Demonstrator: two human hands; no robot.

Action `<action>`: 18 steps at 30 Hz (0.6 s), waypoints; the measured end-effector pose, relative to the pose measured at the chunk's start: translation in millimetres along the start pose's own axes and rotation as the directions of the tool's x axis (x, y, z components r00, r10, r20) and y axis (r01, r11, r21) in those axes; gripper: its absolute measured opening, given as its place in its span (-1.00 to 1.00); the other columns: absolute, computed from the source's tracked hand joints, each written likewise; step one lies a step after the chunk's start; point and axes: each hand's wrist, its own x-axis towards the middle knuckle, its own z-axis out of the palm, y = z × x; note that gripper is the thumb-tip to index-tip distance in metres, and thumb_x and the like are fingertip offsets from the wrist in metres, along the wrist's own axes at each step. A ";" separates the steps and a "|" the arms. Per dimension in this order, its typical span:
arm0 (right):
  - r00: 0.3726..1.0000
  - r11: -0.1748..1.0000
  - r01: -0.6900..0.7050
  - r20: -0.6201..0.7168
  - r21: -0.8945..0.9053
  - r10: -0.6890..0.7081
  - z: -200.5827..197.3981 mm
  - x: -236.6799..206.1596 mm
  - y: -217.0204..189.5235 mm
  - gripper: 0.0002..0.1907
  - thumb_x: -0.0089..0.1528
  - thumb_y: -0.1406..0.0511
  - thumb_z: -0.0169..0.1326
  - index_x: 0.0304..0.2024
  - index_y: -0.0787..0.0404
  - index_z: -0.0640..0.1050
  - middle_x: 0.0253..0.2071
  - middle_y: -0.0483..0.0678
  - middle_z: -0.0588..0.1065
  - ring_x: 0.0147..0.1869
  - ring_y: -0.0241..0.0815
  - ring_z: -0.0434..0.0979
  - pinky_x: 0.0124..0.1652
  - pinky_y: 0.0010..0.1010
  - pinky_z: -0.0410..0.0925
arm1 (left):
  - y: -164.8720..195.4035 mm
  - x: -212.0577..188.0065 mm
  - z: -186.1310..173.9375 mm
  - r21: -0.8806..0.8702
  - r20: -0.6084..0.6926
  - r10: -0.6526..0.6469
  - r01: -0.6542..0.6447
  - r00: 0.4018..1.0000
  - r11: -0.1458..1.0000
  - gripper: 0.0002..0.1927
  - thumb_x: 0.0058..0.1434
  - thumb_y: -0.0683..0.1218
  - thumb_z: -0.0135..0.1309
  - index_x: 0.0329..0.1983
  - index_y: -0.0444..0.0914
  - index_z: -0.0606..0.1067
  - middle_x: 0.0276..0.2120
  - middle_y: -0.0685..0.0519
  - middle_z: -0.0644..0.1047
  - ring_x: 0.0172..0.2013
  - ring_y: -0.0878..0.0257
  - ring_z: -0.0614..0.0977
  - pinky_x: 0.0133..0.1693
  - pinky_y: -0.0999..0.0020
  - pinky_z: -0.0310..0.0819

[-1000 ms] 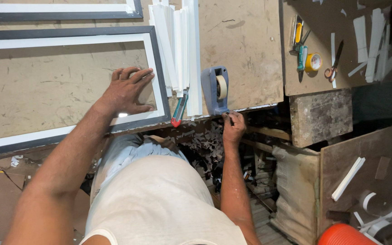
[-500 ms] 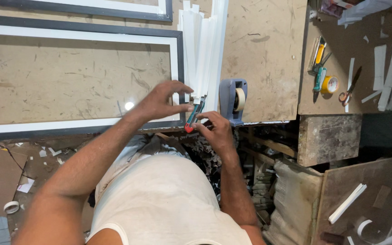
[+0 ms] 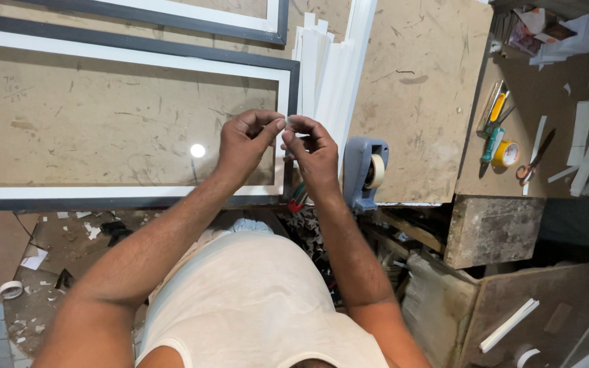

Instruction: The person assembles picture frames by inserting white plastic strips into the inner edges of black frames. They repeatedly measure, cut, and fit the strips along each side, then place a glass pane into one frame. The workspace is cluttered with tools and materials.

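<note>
1. White and small, a bit of tape (image 3: 285,125) sits pinched between the fingertips of both my hands, above the near right corner of the frame.
2. My left hand (image 3: 245,141) is curled narrow, thumb and forefinger closed on the tape's left end.
3. My right hand (image 3: 313,151) mirrors it, fingers closed on the right end; the two hands nearly touch.
4. Under them lies the dark frame with white inner border (image 3: 131,197), flat on the workbench (image 3: 417,102) and reaching its near edge.
5. White strips (image 3: 328,61) lie stacked just beyond my right hand, along the frame's right side.
6. Just right of my right wrist, a grey tape dispenser (image 3: 365,170) stands at the bench's near edge.
7. A red and green tool (image 3: 298,197) shows just below my right hand.
8. Scissors (image 3: 532,163) and a yellow tape roll (image 3: 506,154) lie well apart on the right.
</note>
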 end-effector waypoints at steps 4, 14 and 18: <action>0.990 0.997 -0.027 -0.133 0.065 0.036 3.4 26.6 20.6 -0.80 0.34 0.29 0.22 -0.11 0.34 0.61 -0.27 0.01 0.60 -0.28 -0.28 0.63 -0.30 -0.47 0.54 | -7.5 17.1 6.7 -0.120 -0.042 0.026 -0.031 0.999 0.992 -0.81 0.33 -0.06 0.22 -0.09 -0.24 0.60 -0.28 0.08 0.65 -0.30 0.44 0.66 -0.26 0.53 0.64; 0.955 0.825 0.292 0.098 -0.483 -0.281 -19.3 130.4 38.5 -0.88 0.39 0.31 0.12 -0.16 0.24 0.60 -0.26 -0.08 0.55 -0.28 -0.33 0.59 -0.33 -0.49 0.52 | -37.1 77.1 -16.4 0.847 0.160 0.498 -0.377 0.852 0.374 -0.46 0.31 0.03 0.32 0.19 -0.27 0.35 0.10 -0.09 0.31 0.19 0.04 0.35 0.25 0.05 0.26; 0.916 0.703 0.400 0.275 -0.588 -0.291 -20.9 159.1 41.1 -0.91 0.38 0.34 0.14 -0.17 0.25 0.60 -0.28 -0.07 0.53 -0.28 -0.29 0.55 -0.31 -0.43 0.46 | -49.1 88.2 -18.8 0.865 0.193 0.491 -0.384 0.849 0.323 -0.44 0.30 0.06 0.33 0.17 -0.27 0.35 0.12 -0.10 0.28 0.20 0.01 0.33 0.26 0.03 0.24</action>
